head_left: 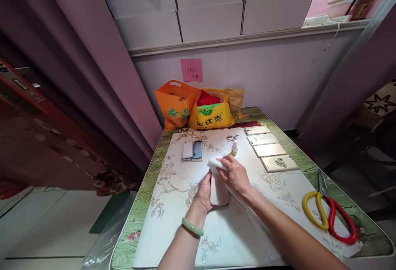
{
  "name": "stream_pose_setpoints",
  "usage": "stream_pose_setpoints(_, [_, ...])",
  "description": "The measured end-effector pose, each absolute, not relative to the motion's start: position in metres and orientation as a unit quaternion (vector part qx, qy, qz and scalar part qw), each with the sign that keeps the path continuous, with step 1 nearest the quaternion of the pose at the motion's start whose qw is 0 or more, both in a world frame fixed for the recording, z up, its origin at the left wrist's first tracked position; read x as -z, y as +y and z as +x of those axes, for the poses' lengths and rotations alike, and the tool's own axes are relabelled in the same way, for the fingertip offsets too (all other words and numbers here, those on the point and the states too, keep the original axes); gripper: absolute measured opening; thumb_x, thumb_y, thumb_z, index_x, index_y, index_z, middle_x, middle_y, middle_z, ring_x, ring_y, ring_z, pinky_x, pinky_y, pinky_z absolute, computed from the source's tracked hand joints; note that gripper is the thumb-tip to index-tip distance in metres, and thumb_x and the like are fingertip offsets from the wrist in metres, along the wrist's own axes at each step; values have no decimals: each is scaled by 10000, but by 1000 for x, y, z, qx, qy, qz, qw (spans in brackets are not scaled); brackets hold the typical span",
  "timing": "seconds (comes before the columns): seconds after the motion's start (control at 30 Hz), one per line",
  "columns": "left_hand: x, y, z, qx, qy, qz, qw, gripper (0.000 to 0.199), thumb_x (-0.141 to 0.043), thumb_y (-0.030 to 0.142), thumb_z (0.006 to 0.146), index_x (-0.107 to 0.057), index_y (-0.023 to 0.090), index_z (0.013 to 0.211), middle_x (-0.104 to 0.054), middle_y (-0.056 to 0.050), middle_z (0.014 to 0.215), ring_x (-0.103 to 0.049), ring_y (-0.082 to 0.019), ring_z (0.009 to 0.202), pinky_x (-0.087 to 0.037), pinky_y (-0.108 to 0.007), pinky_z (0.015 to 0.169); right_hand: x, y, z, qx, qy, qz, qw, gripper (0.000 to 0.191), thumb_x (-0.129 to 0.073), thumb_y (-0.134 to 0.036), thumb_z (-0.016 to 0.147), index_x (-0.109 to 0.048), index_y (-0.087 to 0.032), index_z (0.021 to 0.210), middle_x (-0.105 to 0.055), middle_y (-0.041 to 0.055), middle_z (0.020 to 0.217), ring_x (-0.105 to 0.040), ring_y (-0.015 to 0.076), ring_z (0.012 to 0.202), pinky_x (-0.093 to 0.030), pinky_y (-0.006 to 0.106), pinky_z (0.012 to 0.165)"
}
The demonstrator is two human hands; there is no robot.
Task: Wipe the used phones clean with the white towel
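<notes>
A white phone [219,191] is held by its left edge in my left hand [204,192], low over the white floral sheet. My right hand [235,174] pinches a folded white cloth [215,164] against the phone's upper end. Just beyond my right hand stands a small bottle [234,148] with a yellowish label. A white phone [187,150] and a blue-grey phone [197,150] lie side by side to the left. On the right, several pale gold and silver phones [269,150] lie in a column, the nearest with a ring on its back.
Scissors [322,183] with yellow and red handles lie at the right edge of the green table [136,216]. An orange bag [176,107] and a yellow bag [212,115] stand at the back by the wall. Glasses [232,137] lie behind the bottle.
</notes>
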State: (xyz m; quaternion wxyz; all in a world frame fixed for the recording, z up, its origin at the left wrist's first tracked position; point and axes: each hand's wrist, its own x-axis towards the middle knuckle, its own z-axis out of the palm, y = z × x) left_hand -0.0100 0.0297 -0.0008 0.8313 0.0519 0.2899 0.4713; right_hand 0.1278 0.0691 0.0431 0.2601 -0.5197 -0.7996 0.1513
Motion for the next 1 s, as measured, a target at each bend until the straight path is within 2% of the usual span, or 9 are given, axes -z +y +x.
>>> stream_pose_setpoints(0.17, [9, 27, -16, -476, 299, 31, 826, 336, -590, 459, 908, -684, 137, 892, -731, -73, 712, -701, -221, 661, -536, -319, 659, -36, 43, 138, -169, -891, -359, 222, 452, -649, -173, 812, -675, -314, 1240, -654, 37, 1203, -649, 189, 971, -485, 262, 806])
stream_pose_setpoints(0.33, [6, 31, -13, -464, 255, 26, 848, 421, -621, 523, 879, -690, 121, 986, -761, -117, 838, -727, -249, 787, -548, -324, 702, -42, 46, 144, -116, -862, -426, 250, 431, -577, -156, 867, -650, -284, 1271, -658, 71, 1199, -632, 206, 979, -485, 289, 813])
stream_pose_setpoints(0.43, [5, 32, -13, -463, 249, 23, 850, 367, -612, 468, 890, -695, 127, 996, -762, -119, 876, -729, -249, 839, -556, -332, 773, -47, 46, 139, -109, -869, -401, 269, 421, -604, -256, 895, -628, -270, 1315, -642, 94, 1238, -612, 235, 1015, -481, 333, 864])
stream_pose_setpoints(0.53, [5, 29, -15, -451, 288, 38, 844, 401, -614, 524, 883, -697, 134, 929, -745, -108, 787, -719, -246, 744, -552, -331, 688, -48, 43, 136, -159, -884, -334, 286, 267, -565, -395, 955, -724, -281, 1137, -654, 74, 1228, -612, 232, 1023, -460, 354, 903])
stream_pose_setpoints(0.63, [-1, 25, -15, -452, 327, 54, 828, 462, -623, 594, 860, -696, 138, 881, -707, -78, 654, -682, -227, 594, -526, -318, 594, -47, 42, 138, -211, -845, -383, 307, 317, -465, -365, 1003, -737, -251, 888, -687, 55, 1146, -630, 206, 996, -458, 331, 870])
stream_pose_setpoints(0.7, [-8, 23, -12, -470, 326, 58, 818, 497, -604, 603, 868, -714, 125, 950, -717, -89, 670, -700, -245, 634, -542, -336, 648, -49, 44, 141, -239, -813, -445, 288, 223, -546, -391, 950, -706, -236, 957, -702, 50, 1050, -641, 201, 908, -462, 311, 787])
stream_pose_setpoints(0.8, [-14, 23, -7, -503, 313, 64, 803, 559, -582, 595, 882, -710, 102, 1113, -761, -137, 819, -732, -299, 804, -554, -387, 779, -55, 46, 145, -260, -798, -496, 223, 329, -654, -468, 862, -671, -232, 1091, -711, 28, 954, -631, 192, 783, -421, 283, 682])
stream_pose_setpoints(0.93, [-13, 25, -4, -503, 285, 69, 813, 570, -557, 571, 903, -691, 103, 1199, -771, -162, 933, -728, -325, 927, -539, -429, 873, -65, 46, 148, -259, -819, -487, 159, 181, -663, -390, 847, -734, -234, 903, -718, 27, 823, -619, 192, 752, -373, 276, 651])
stream_pose_setpoints(1.0, [-13, 25, -3, -489, 268, 65, 828, 577, -543, 580, 908, -683, 116, 1220, -772, -158, 947, -725, -327, 948, -536, -438, 886, -71, 46, 153, -288, -820, -465, 169, 126, -648, -323, 832, -723, -223, 820, -702, 27, 805, -604, 181, 734, -378, 269, 642])
